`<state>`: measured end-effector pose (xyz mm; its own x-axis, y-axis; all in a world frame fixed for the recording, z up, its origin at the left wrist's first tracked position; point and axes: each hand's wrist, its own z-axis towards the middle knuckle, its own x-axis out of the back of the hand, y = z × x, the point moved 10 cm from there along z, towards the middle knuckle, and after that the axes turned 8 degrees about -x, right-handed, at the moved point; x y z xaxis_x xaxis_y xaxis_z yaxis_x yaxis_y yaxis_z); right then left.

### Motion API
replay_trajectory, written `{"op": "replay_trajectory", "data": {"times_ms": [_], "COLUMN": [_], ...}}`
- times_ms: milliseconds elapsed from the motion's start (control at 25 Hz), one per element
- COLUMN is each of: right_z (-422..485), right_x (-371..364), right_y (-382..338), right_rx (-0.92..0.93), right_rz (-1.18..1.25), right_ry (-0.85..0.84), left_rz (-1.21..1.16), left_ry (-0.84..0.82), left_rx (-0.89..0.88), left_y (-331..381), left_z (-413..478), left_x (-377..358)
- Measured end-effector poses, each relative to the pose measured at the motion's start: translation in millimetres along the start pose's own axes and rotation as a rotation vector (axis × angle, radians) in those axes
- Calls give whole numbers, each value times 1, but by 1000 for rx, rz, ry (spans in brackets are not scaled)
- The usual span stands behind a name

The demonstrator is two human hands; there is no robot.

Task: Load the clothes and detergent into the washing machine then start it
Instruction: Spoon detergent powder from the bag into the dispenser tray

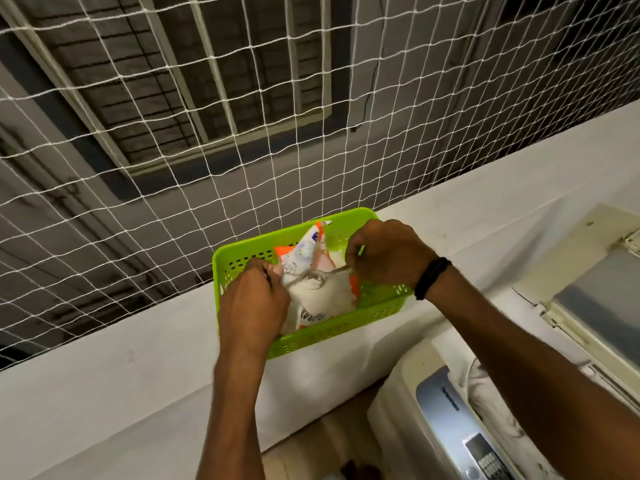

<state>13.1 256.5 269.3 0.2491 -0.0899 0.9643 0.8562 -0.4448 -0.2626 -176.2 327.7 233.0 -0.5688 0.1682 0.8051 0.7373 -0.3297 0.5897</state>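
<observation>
Both hands are in the lime-green slotted plastic basket (pixel 242 245) on the white ledge (pixel 138 375), left hand (pixel 254 303) pinching the white-and-orange detergent pouch (pixel 322 303) open, right hand (pixel 384 254) pinching a loaded metal spoon (pixel 313 280), which if tipped could spill powder short of the grey-panelled washing machine (pixel 433 410).

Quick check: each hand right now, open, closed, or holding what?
Left hand: closed, gripping the edge of the pouch in the basket.
Right hand: closed, pinching the handle of the spoon over the pouch.
</observation>
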Motion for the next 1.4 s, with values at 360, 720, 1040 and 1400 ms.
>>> {"op": "replay_trajectory", "data": {"times_ms": [360,720,1040,1400], "right_z": [1,3,-9,-41], "right_x": [-36,-72,-42,-18], "right_y": [17,22,46,79], "right_rx": [-156,-325,-360,-402], "right_rz": [102,604,738,1119], "right_ry": [-159,-478,-293,-307], "left_rz": [-80,-174,-44,-192], "left_ry": [3,-49,18,255], "left_rx": [15,-48,0,-31], "left_y": [-2,0,-1,23], "left_z": [9,10,3,-20], "left_x": [-2,-8,5,21]}}
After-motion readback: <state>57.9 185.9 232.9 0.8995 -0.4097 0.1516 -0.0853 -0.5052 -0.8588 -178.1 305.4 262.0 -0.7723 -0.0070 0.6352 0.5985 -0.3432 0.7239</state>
